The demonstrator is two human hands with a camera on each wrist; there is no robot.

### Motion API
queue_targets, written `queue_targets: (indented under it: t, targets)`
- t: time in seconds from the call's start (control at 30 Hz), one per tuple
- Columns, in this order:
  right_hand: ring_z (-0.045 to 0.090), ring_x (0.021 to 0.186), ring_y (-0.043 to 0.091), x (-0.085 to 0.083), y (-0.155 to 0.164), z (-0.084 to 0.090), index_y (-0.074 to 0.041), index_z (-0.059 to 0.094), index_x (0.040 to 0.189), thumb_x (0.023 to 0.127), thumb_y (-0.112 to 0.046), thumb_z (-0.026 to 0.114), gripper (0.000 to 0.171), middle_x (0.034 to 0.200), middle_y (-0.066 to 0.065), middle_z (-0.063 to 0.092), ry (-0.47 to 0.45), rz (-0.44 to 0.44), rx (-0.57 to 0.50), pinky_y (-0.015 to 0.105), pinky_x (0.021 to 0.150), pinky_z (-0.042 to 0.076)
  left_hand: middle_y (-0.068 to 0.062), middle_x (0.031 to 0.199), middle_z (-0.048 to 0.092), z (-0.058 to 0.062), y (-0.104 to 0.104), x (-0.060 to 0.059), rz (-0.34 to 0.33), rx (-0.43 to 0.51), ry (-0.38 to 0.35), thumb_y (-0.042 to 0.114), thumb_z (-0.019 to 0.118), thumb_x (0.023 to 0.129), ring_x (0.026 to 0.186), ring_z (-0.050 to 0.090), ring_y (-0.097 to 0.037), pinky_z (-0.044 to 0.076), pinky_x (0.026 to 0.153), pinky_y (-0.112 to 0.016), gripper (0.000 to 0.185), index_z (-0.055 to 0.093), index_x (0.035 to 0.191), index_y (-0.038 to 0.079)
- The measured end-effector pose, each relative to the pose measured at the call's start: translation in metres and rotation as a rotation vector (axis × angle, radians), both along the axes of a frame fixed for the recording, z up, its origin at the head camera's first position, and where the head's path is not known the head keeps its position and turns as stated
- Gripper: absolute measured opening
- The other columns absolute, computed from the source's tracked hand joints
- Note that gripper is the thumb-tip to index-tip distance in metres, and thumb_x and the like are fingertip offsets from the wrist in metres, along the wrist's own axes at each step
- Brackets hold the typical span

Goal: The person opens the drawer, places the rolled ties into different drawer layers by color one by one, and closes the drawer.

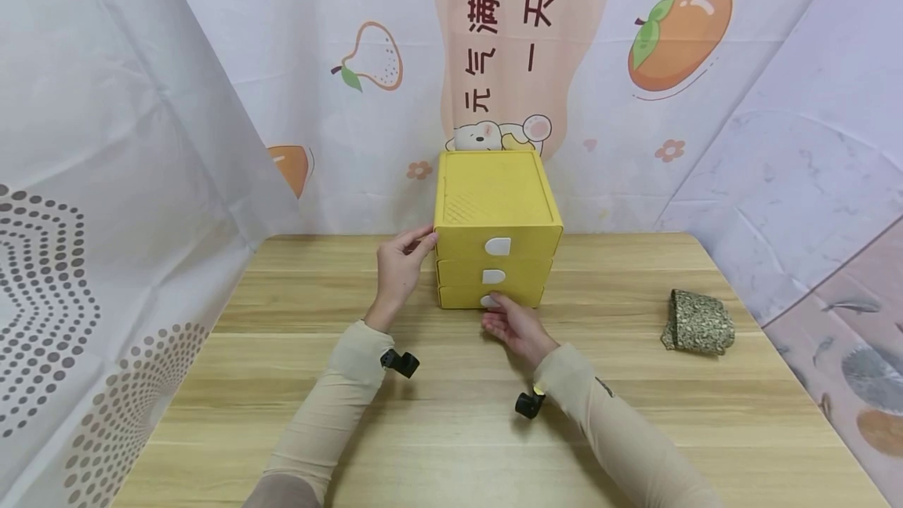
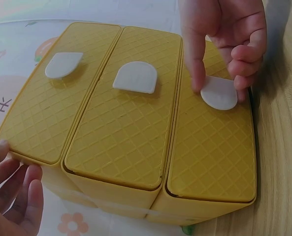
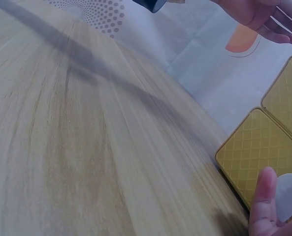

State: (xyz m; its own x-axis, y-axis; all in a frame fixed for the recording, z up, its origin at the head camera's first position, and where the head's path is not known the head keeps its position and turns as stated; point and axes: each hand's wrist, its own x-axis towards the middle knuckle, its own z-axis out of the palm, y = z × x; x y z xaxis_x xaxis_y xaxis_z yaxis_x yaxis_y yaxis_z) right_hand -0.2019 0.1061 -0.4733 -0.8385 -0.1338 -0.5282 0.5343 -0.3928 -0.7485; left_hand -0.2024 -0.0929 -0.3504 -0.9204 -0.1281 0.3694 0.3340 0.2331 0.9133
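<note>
A yellow three-drawer box (image 1: 497, 188) stands on the table, all of its drawers closed and each front bearing a white pull tab. My left hand (image 1: 404, 269) touches the left side of the box near the top drawer (image 2: 62, 105), its fingers loosely bent. Down at the bottom drawer (image 2: 217, 152), my right hand (image 1: 518, 328) pinches the white pull tab (image 2: 219, 93) with thumb and finger on either side. The middle drawer's tab (image 2: 136, 77) and the top drawer's tab (image 1: 498, 246) are untouched. In the right wrist view, only part of the right hand (image 3: 269, 211) shows.
A folded, dark speckled cloth (image 1: 700, 323) lies on the right of the wooden table (image 1: 451, 445). Behind the box hangs a white printed curtain (image 1: 339, 124), close to the table's back edge. Small black cameras sit on both wrists.
</note>
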Motion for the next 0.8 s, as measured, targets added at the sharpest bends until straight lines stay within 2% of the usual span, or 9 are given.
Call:
queue_targets:
  t: [0.17,0.5,0.57,0.73,0.8]
  targets:
    - [0.063,0.063,0.011,0.001,0.000,0.001,-0.005,0.058,0.099,0.100,-0.021,0.054,0.016,0.070,0.005,0.064,-0.003,0.000,0.009,0.019,0.063,0.056,-0.025,0.106,0.071,0.001,0.001,0.001,0.001,-0.004,-0.009,0.007,0.069,0.090,0.074,0.061,0.003,0.049,0.069,-0.010,0.025,0.070,0.110,-0.007]
    - [0.063,0.063,0.012,0.007,0.000,0.000,-0.004,0.060,0.098,0.098,-0.020,0.057,0.017,0.071,0.005,0.063,0.004,-0.012,0.022,0.020,0.063,0.056,-0.025,0.108,0.071,0.001,0.000,0.001,-0.010,-0.006,-0.028,0.008,0.069,0.090,0.075,0.061,0.001,0.049,0.069,-0.010,0.026,0.070,0.112,-0.007]
    - [0.063,0.062,0.012,0.009,0.000,0.001,-0.003,0.061,0.098,0.097,-0.020,0.058,0.018,0.071,0.006,0.064,0.005,-0.005,0.025,0.020,0.063,0.056,-0.025,0.108,0.071,0.000,0.000,0.000,-0.007,-0.003,-0.025,0.008,0.069,0.091,0.077,0.064,-0.005,0.049,0.069,-0.010,0.026,0.070,0.111,-0.007]
    - [0.063,0.064,0.012,0.015,0.000,0.001,-0.001,0.060,0.105,0.097,-0.022,0.059,0.022,0.075,0.006,0.064,0.010,0.015,0.034,0.020,0.064,0.056,-0.025,0.108,0.071,-0.001,0.000,-0.002,-0.009,0.007,-0.017,0.008,0.068,0.091,0.087,0.069,-0.033,0.050,0.070,-0.009,0.026,0.070,0.112,-0.008]
    - [0.063,0.063,0.011,0.018,0.001,0.000,-0.001,0.059,0.107,0.097,-0.022,0.058,0.023,0.075,0.005,0.065,0.012,0.026,0.035,0.019,0.064,0.056,-0.025,0.109,0.070,-0.002,-0.001,-0.002,-0.012,0.011,-0.019,0.008,0.068,0.091,0.089,0.068,-0.038,0.050,0.070,-0.009,0.026,0.070,0.112,-0.008]
